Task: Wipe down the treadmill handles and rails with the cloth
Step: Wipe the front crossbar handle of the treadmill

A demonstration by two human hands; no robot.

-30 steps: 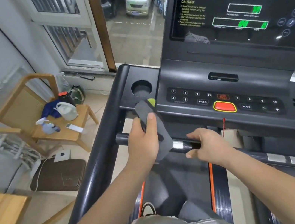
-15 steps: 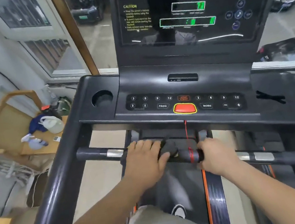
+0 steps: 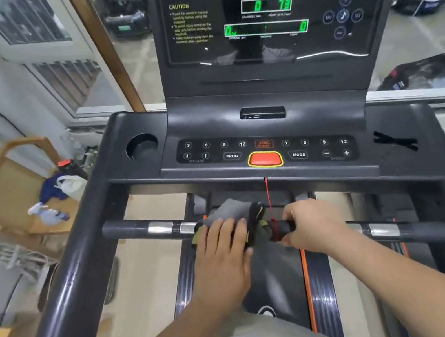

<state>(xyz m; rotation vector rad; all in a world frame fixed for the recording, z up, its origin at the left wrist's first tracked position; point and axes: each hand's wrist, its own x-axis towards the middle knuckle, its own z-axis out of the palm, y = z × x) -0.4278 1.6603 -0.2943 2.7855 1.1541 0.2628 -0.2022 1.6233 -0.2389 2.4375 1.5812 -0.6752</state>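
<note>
Fingers (image 3: 224,227) of the left hand (image 3: 222,260) lie nearly straight mid-frame, pressing the grey green-edged cloth (image 3: 230,210) onto the dark treadmill handlebar (image 3: 127,226) to scrub it; the right hand (image 3: 312,226) grips that bar alongside, likely bracing.

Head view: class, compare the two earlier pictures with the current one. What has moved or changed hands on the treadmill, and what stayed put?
The left hand slid the grey cloth with green trim rightward along the black crossbar handle, past the silver sensor plates, to the middle beside the right hand; it now presses the cloth there. The right hand stayed gripping the bar by the red safety cord.
</note>
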